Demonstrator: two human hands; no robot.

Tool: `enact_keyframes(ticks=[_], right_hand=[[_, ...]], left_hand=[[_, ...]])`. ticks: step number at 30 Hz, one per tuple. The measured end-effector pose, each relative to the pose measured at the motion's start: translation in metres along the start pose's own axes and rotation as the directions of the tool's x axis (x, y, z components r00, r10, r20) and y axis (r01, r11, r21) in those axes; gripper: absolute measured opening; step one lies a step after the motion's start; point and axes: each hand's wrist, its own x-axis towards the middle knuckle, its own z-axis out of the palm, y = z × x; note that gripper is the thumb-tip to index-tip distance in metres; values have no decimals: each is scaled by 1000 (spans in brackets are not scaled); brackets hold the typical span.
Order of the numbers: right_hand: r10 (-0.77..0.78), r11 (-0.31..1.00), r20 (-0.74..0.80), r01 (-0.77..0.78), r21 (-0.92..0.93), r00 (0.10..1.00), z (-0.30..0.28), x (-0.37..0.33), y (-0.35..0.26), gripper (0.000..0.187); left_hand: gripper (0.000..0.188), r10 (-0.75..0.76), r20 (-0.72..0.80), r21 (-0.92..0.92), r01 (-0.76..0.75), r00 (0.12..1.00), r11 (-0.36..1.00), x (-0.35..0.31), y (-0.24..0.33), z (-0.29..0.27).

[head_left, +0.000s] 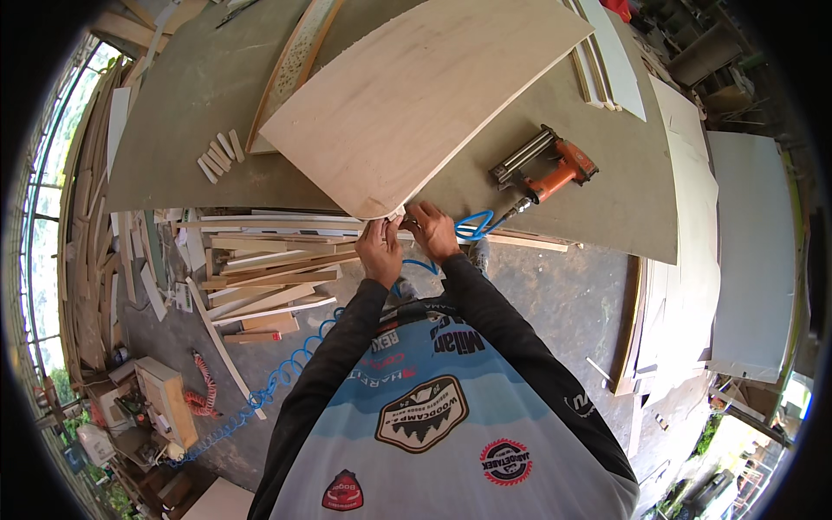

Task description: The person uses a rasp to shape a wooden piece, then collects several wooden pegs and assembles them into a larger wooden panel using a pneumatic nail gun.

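A large plywood panel [425, 100] with a rounded near corner lies tilted across the worktable. At that corner a small pale wood piece [398, 212] shows against the panel's edge. My left hand [380, 251] is closed, its fingertips pinched at the wood piece just under the corner. Close beside it, my right hand [433, 232] has its fingers curled against the same piece and the panel edge. The fingers hide most of the piece. To the right, an orange nail gun [555, 173] lies on its side, away from both hands.
Several small wood strips [221, 156] lie left of the panel on the worktable [191, 87]. A blue coiled air hose [295, 368] runs from the nail gun past me to the floor. Long wood strips [269, 269] are stacked below the table's near edge; white sheets [685, 260] stand at right.
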Motion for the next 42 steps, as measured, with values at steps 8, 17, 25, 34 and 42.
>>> enact_keyframes(ticks=[8, 17, 25, 34, 42], right_hand=[[26, 987, 94, -40, 154, 995, 3, -2, 10, 16], [53, 972, 152, -86, 220, 987, 0, 1, 12, 11], [63, 962, 141, -98, 254, 988, -1, 1, 10, 12], [48, 974, 139, -77, 213, 989, -1, 1, 12, 14], [31, 978, 140, -59, 198, 990, 5, -1, 17, 12]], left_hand=[[11, 118, -50, 88, -114, 992, 990, 0, -8, 1], [14, 122, -51, 102, -116, 991, 988, 0, -1, 3], [14, 127, 5, 148, -126, 992, 981, 1, 1, -1], [14, 135, 24, 170, -137, 991, 976, 1, -3, 1], [13, 139, -22, 155, -134, 990, 979, 2, -1, 3]])
